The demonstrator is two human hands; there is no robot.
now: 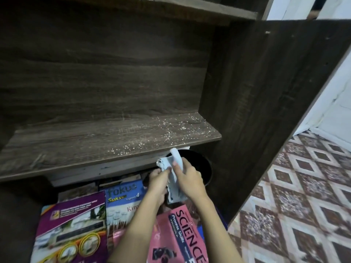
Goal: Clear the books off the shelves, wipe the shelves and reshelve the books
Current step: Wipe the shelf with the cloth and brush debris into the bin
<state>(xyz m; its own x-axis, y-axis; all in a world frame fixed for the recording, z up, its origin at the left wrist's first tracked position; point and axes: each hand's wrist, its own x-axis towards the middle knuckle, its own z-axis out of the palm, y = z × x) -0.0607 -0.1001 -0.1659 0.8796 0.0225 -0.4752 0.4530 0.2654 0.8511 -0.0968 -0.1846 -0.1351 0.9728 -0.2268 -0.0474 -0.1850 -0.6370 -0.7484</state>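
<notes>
Gripping the pale blue cloth (175, 164) w/ both fists, my left hand (158, 180) curled round its low bunch & right hand (187, 178) pinching the top, just near of the speck-dusted shelf (95, 149), books (76, 224) stacked nearer, below.

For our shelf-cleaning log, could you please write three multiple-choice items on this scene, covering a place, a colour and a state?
1. Where is the cloth? A lying on the shelf; B held in the left hand and right hand, by the black bucket; C under the SCIENCE book.
2. The SCIENCE book's cover is: A pink; B green; C white.
3. The shelf is: A full of books; B bare, with pale specks; C draped with the cloth.
Answers: B, both hands grip it; A, its cover shows pink; B, only specks lie on it.
</notes>
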